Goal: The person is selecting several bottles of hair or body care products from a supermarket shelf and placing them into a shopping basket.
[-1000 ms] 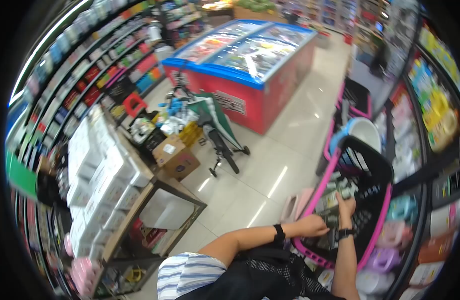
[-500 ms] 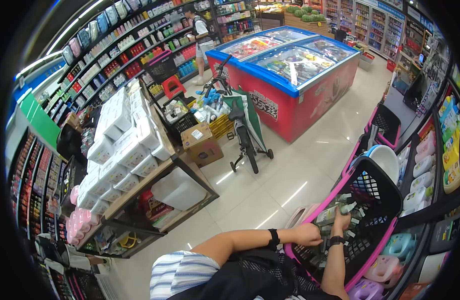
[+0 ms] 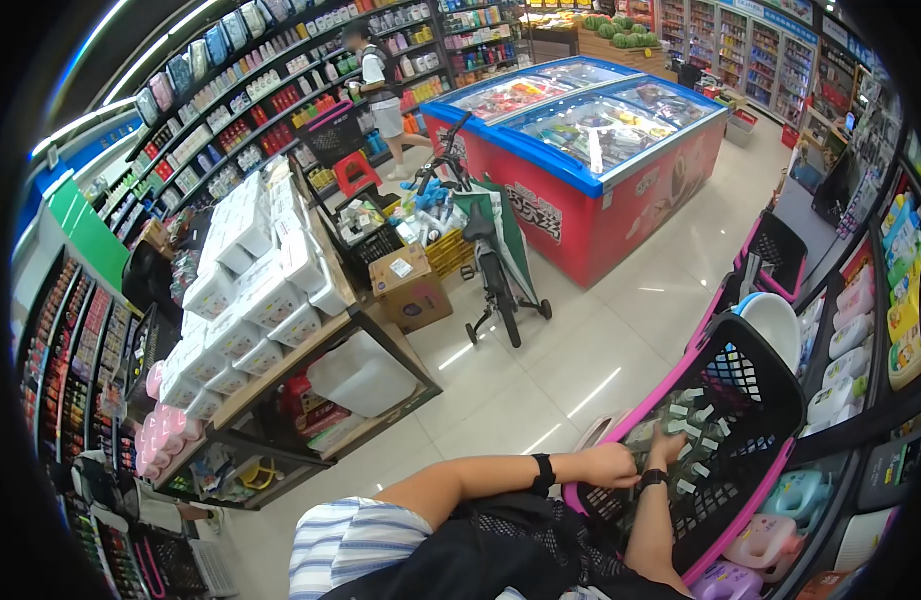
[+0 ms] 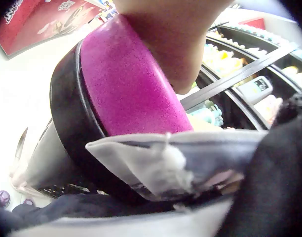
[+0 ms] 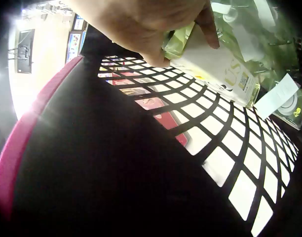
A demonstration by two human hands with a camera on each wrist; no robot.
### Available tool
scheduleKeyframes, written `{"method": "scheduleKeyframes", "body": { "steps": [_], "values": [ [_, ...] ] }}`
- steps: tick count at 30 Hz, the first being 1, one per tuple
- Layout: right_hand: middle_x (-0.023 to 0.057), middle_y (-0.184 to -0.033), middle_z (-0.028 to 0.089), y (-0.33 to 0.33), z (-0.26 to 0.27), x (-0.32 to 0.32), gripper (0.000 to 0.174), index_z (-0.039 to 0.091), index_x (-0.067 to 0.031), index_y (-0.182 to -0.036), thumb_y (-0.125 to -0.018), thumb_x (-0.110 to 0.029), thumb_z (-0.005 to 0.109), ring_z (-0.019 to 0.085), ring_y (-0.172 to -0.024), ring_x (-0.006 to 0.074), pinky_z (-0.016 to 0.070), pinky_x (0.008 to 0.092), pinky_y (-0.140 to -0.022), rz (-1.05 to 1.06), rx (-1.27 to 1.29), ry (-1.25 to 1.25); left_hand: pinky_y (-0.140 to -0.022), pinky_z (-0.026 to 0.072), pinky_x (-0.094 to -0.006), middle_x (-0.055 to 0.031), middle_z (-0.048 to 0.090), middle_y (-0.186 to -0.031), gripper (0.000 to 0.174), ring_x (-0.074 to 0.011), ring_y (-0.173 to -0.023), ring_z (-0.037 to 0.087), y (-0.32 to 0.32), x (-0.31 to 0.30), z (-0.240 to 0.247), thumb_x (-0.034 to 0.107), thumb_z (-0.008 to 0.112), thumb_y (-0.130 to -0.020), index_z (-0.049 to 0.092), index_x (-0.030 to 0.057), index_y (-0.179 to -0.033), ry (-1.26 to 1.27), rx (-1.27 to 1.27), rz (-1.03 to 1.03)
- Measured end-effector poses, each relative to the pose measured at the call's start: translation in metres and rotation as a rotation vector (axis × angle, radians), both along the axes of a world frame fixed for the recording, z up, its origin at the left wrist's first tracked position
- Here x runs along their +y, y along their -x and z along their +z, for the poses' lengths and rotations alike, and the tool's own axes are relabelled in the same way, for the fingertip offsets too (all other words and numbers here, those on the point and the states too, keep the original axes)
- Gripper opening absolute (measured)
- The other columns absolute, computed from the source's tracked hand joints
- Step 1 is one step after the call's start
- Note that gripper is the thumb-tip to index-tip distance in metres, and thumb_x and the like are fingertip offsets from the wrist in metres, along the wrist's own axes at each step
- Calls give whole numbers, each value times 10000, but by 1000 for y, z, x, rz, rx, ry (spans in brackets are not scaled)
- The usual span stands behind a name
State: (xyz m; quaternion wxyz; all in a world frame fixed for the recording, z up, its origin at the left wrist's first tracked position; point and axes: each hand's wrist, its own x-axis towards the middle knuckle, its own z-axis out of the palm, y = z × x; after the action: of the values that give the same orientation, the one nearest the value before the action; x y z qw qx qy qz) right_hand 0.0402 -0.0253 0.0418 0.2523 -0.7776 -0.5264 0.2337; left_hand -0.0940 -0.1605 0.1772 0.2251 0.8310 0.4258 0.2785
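Observation:
In the head view my left hand (image 3: 608, 465) is curled at the near left side of a black shopping basket (image 3: 755, 400) with pink trim. The left wrist view shows that hand gripping over the basket's pink rim (image 4: 131, 89); its fingertips are hidden. Down inside the basket, my right hand (image 3: 665, 450) holds a clear greenish bottle with a white label (image 5: 220, 66), fingers and thumb pinching its upper end beside the mesh wall. Several similar bottles (image 3: 692, 425) with pale tags lie close to this hand.
More black and pink baskets (image 3: 775, 250), with a white basin (image 3: 770, 322), stand beyond. Detergent jugs (image 3: 765, 545) line the right shelf. A red and blue chest freezer (image 3: 580, 190), a small bike (image 3: 495, 290) and a table of white packs (image 3: 250, 300) stand ahead and left.
My right hand and the bottle have moved slightly left and lower in the basket, and more bottles show beside them. The left hand stays at the rim. The head view has turned.

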Motion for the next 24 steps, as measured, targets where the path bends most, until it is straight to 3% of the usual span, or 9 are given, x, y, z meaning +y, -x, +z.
{"method": "scheduleKeyframes", "body": {
  "steps": [5, 7, 8, 9, 12, 13, 17, 23, 24],
  "values": [
    [228, -1134, 597, 7, -14, -11, 746, 461, -6, -1232, -672, -350, 813, 605, -993, 408, 500, 488, -839, -3, -10, 70, -632, 474, -462, -172, 581, -612, 369, -369, -633, 581, 0, -1, 2, 263, 570, -863, 595, 12, -593, -20, 31, 21],
    [202, -1051, 640, 12, -13, -21, 607, 534, -4, -1135, -686, -309, 806, 620, -968, 402, 498, 475, -826, 69, 29, 5, -630, 473, -464, -173, 592, -621, 355, -368, -627, 583, 0, -1, 0, 264, 576, -854, 611, 17, -602, 4, 47, 27],
    [184, -891, 669, 14, -12, -26, 372, 611, -4, -959, -702, -225, 765, 642, -843, 381, 500, 449, -762, 151, 51, -64, -630, 473, -464, -173, 592, -621, 355, -368, -627, 583, 0, -2, -2, 264, 576, -854, 611, 17, -602, 1, 45, 37],
    [184, -891, 669, 17, -18, -22, 372, 611, -4, -959, -702, -225, 765, 642, -843, 381, 500, 449, -762, 161, 48, -66, -628, 472, -465, -173, 596, -622, 352, -366, -628, 586, 0, -1, -4, 265, 578, -850, 615, 18, -603, -5, 58, 35],
    [202, -747, 643, 30, -84, 13, 124, 647, 0, -821, -713, -59, 634, 599, -662, 345, 486, 423, -655, 227, 293, -237, -620, 476, -468, -177, 606, -625, 358, -371, -621, 592, -1, 0, -9, 285, 565, -843, 632, 21, -611, -16, 73, 36],
    [150, -723, 656, 37, -60, 5, 59, 631, 17, -763, -757, -24, 590, 608, -634, 259, 486, 373, -613, 203, 178, -276, -615, 481, -471, -180, 612, -628, 370, -378, -613, 595, -1, 0, -9, 303, 550, -841, 645, 22, -619, -21, 80, 28],
    [133, -632, 647, 25, -104, 21, 93, 627, 36, -737, -771, -42, 589, 616, -549, 227, 489, 360, -538, 213, 212, -118, -608, 478, -470, -176, 613, -624, 350, -371, -605, 595, -1, -2, -4, 295, 557, -827, 648, 31, -615, -10, 98, 32],
    [110, -625, 636, 14, -84, 14, 117, 624, 22, -693, -768, -64, 597, 598, -522, 188, 492, 336, -515, 101, 562, 4, -595, 468, -464, -165, 598, -608, 374, -365, -601, 584, 0, 0, -5, 282, 552, -862, 626, 31, -594, -5, 72, 13],
    [120, -678, 644, 9, -80, 17, 77, 614, 23, -779, -804, -39, 575, 611, -554, 193, 506, 326, -524, 140, 587, 58, -595, 468, -464, -165, 598, -608, 374, -365, -601, 584, 0, 1, -4, 282, 552, -862, 626, 31, -594, -4, 68, 9]
  ]
}}
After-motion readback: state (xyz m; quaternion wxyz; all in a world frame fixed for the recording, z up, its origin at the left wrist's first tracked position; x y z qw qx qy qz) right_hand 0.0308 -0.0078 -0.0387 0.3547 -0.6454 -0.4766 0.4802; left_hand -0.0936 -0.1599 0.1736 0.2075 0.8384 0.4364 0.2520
